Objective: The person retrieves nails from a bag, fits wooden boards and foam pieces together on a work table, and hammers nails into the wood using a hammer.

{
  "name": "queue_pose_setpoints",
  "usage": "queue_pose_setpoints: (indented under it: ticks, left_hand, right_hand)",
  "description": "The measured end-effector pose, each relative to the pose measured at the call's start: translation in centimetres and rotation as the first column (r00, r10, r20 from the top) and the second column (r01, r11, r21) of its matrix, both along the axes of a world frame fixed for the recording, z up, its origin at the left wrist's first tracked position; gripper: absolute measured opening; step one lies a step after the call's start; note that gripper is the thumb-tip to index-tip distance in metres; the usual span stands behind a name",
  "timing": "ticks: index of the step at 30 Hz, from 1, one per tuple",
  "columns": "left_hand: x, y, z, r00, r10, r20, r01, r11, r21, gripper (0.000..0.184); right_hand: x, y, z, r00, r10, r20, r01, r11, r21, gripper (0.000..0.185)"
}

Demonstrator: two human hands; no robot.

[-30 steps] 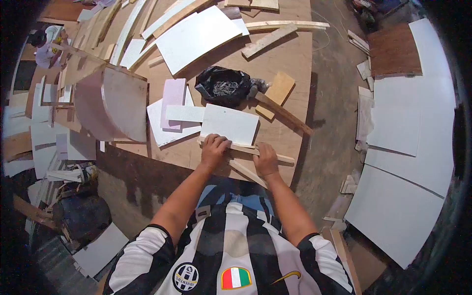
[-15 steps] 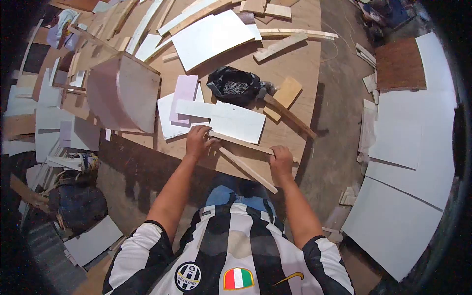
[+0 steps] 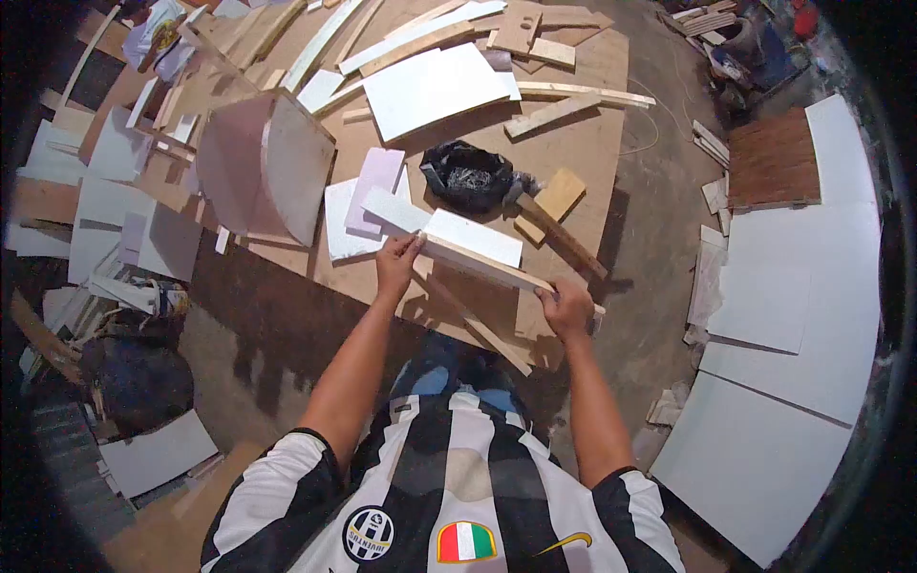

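From my remote view, the left hand (image 3: 397,260) and right hand (image 3: 570,307) grip the wooden strip (image 3: 487,266) toward opposite ends, along the near edge of the white board (image 3: 475,236). Caution: uneven grip may twist it; a low sweep could snag the loose batten (image 3: 487,332).

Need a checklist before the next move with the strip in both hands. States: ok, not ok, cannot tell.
1. Left hand gripping the wooden strip: ok, at its left end.
2. Right hand gripping it: ok, toward the right end.
3. Strip fastened to the white board: cannot tell.
4. Space before the strip clear: not ok, a second strip lies there.
5. Hammer out of the hands' way: ok, lying beyond them.
6. Black bag open: ok.
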State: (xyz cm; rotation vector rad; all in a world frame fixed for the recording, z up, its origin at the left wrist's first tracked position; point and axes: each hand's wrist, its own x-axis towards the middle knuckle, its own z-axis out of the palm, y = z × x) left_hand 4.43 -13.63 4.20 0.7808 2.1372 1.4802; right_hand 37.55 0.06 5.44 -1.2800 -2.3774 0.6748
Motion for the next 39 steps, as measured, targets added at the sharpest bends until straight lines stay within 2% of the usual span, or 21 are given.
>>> queue_pose_setpoints:
  ticks: [2, 3, 4, 5, 7, 8, 11, 12, 15, 17, 19, 22, 26, 28, 32, 34, 37, 39]
  left_hand:
    - [0.8, -0.4, 1.9, 1.000, 0.018, 0.009, -0.018, 1.000, 0.001, 0.029]
    - [0.9, -0.6, 2.5, 0.999, 0.031, 0.013, -0.031, 1.000, 0.007, 0.029]
    - [0.5, -1.0, 1.9, 0.997, 0.030, 0.068, -0.033, 0.999, 0.038, 0.029]
    - [0.6, -1.6, 1.2, 0.997, 0.066, 0.032, -0.069, 0.995, 0.078, 0.030]
    - [0.6, -2.5, 1.2, 0.987, 0.089, 0.135, -0.105, 0.987, 0.119, 0.033]
    - [0.6, -3.2, 1.3, 0.982, 0.122, 0.144, -0.131, 0.990, 0.054, 0.035]
    - [1.1, -4.8, 2.9, 0.976, 0.167, 0.139, -0.175, 0.983, 0.054, 0.035]
    - [1.0, -5.4, 3.5, 0.978, 0.185, 0.097, -0.182, 0.983, -0.037, 0.035]
    - [1.4, -6.6, 4.1, 0.960, 0.236, 0.149, -0.236, 0.972, -0.020, 0.037]
    - [1.3, -7.3, 4.5, 0.960, 0.229, 0.162, -0.224, 0.973, -0.048, 0.036]
    - [1.2, -7.9, 3.9, 0.948, 0.212, 0.237, -0.230, 0.972, 0.051, 0.035]
    - [0.9, -8.7, 2.8, 0.929, 0.232, 0.287, -0.260, 0.963, 0.065, 0.033]
    - [0.4, -10.1, 1.7, 0.936, 0.214, 0.280, -0.242, 0.968, 0.071, 0.034]
    - [0.0, -11.0, 1.8, 0.934, 0.212, 0.288, -0.223, 0.975, 0.006, 0.035]
    - [-0.3, -13.1, 2.2, 0.925, 0.219, 0.310, -0.239, 0.971, 0.026, 0.037]
    - [-1.2, -14.7, 2.4, 0.945, 0.218, 0.242, -0.214, 0.976, -0.044, 0.038]
    - [-2.8, -17.6, 3.0, 0.971, 0.173, 0.167, -0.170, 0.985, -0.027, 0.040]
    - [-3.7, -19.6, 4.0, 0.967, 0.153, 0.203, -0.153, 0.988, -0.016, 0.039]
  right_hand:
    - [0.2, 0.1, 0.5, 1.000, 0.017, 0.009, -0.017, 1.000, 0.020, 0.024]
    - [-0.1, 0.3, 1.8, 0.999, 0.051, -0.010, -0.050, 0.995, 0.086, 0.024]
    - [-0.3, 0.4, 2.6, 0.996, 0.088, -0.027, -0.084, 0.986, 0.147, 0.023]
    - [-0.4, 0.4, 2.6, 0.995, 0.098, -0.022, -0.094, 0.987, 0.133, 0.023]
    - [-0.6, 0.5, 2.2, 0.993, 0.106, -0.059, -0.096, 0.984, 0.148, 0.021]
    - [-0.8, 0.5, 1.9, 0.994, 0.109, -0.018, -0.105, 0.985, 0.138, 0.021]
    - [-1.5, -0.1, 2.5, 0.983, 0.173, -0.068, -0.161, 0.974, 0.162, 0.022]
    - [-1.7, -0.3, 2.3, 0.982, 0.179, -0.066, -0.167, 0.973, 0.159, 0.022]
    - [-2.3, -1.3, 2.0, 0.972, 0.196, -0.127, -0.186, 0.979, 0.082, 0.028]
    - [-2.6, -1.9, 2.1, 0.968, 0.225, -0.110, -0.209, 0.968, 0.141, 0.028]
    - [-2.9, -2.7, 2.7, 0.969, 0.219, -0.115, -0.205, 0.971, 0.127, 0.028]
    - [-3.0, -3.9, 3.2, 0.974, 0.201, -0.105, -0.191, 0.977, 0.099, 0.028]
    - [-3.0, -6.0, 3.2, 0.980, 0.176, -0.089, -0.169, 0.983, 0.074, 0.029]
    - [-3.1, -7.3, 3.4, 0.983, 0.161, -0.083, -0.154, 0.985, 0.080, 0.029]
    - [-3.8, -10.4, 3.9, 0.989, 0.129, -0.071, -0.124, 0.990, 0.071, 0.030]
    - [-4.1, -12.4, 3.5, 0.991, 0.118, -0.056, -0.110, 0.985, 0.130, 0.031]
    - [-5.4, -16.0, 4.4, 0.995, 0.100, 0.003, -0.099, 0.976, 0.192, 0.029]
    - [-6.5, -17.9, 4.8, 0.994, 0.102, 0.046, -0.110, 0.972, 0.208, 0.027]
